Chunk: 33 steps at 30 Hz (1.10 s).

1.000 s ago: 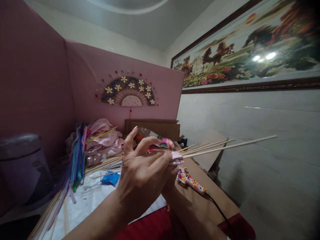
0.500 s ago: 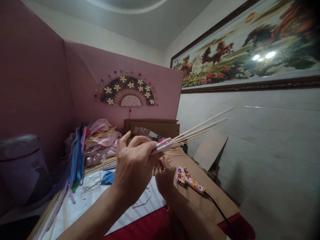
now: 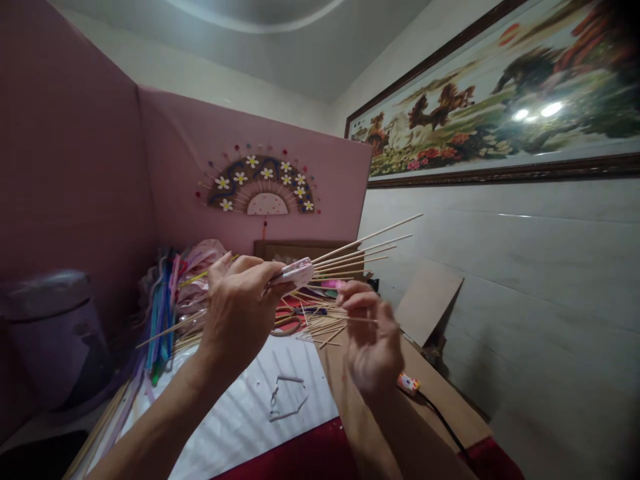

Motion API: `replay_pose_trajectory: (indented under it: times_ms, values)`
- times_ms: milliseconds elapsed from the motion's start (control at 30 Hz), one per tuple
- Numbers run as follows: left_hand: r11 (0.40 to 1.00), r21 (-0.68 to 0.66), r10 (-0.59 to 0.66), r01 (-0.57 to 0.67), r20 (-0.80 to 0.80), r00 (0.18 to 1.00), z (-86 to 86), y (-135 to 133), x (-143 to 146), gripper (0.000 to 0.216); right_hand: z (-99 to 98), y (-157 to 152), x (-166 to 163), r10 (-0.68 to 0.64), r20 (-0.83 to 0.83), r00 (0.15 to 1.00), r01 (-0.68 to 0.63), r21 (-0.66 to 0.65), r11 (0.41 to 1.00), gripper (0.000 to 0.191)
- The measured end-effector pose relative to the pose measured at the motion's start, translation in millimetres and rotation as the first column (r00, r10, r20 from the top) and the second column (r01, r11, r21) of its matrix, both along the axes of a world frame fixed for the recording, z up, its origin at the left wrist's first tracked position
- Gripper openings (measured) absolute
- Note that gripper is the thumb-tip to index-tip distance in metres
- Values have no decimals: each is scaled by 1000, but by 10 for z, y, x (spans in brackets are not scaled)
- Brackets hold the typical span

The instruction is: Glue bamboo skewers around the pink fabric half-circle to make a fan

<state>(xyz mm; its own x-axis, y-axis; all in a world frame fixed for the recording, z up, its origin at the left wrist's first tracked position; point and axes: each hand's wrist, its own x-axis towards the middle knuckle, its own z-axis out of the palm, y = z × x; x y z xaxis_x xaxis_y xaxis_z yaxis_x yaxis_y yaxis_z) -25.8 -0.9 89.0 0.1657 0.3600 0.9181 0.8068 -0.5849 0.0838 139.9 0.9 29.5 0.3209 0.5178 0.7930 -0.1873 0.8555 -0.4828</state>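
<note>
My left hand (image 3: 245, 300) is closed around a small pink-and-white piece (image 3: 299, 272), raised above the table. Several thin wooden sticks (image 3: 360, 252) spread out of its right end like fan ribs. Another thin stick (image 3: 170, 329) shows to the left of that hand; where it ends is hidden. Beside the lowest ribs is my right hand (image 3: 373, 340), palm partly turned toward me and fingers curled. One wooden stick (image 3: 357, 319) runs across its fingers to the thumb, seemingly held there.
Scissors (image 3: 287, 323) and loose sticks (image 3: 327, 327) lie behind my hands. White paper (image 3: 240, 407) with bent grey bits covers the table front. A flower-patterned glue gun (image 3: 409, 383) is mostly behind my right wrist. A decorated fan (image 3: 265, 183) hangs on the pink panel.
Both hands were close together; my right hand has moved right and up, away from the left. My left hand has shifted left with the pink-and-white piece, and the lower ribs spread wider.
</note>
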Motion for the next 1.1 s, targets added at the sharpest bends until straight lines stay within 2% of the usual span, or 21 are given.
replay_pose_trajectory:
  times_ms: [33, 100, 133, 233, 267, 333, 400, 600, 700, 933, 1100]
  values:
    - [1000, -1, 0, 0, -1, 1000, -1, 6, -7, 12, 116, -77, 31, -1, -28, 1000, 3, 44, 999, 50]
    - [1000, -9, -2, 2, 0, 1000, -7, 19, -19, 13, 322, -227, 81, -85, -73, 994, 98, 206, 974, 53]
    - [1000, -18, -3, 3, -2, 1000, -10, 26, -25, 13, 410, -294, 94, -64, -44, 997, 73, 255, 964, 55]
    - [998, -56, -4, 3, -5, 1000, -14, 45, -38, 13, 608, -430, 66, -87, 28, 996, 74, 316, 946, 50]
    - [997, -71, -6, 5, -5, 1000, -12, 49, -41, 12, 649, -447, 37, -132, 17, 991, 118, 355, 927, 45]
    - [995, -99, -19, 18, -5, 1000, -6, 54, -44, 12, 694, -441, -32, -226, -17, 974, 212, 423, 881, 23]
    - [992, -120, -35, 34, -12, 999, 1, 52, -45, 12, 691, -390, -91, -262, -24, 965, 246, 432, 868, 10]
    - [987, -158, -39, 33, -29, 999, 22, 18, -45, 18, 563, -131, -123, -285, 126, 950, 231, 328, 916, 9]
    - [985, -167, -54, 49, -25, 998, 29, 5, -46, 18, 524, -23, -116, -238, 136, 962, 190, 294, 937, 12]
    - [980, -191, -56, 51, -18, 998, 45, -18, -60, 15, 439, 79, -161, -221, 155, 963, 152, 365, 918, 21]
    - [975, -211, -74, 70, -11, 997, 63, -38, -59, 16, 387, 152, -196, -173, 152, 973, 103, 381, 919, 20]
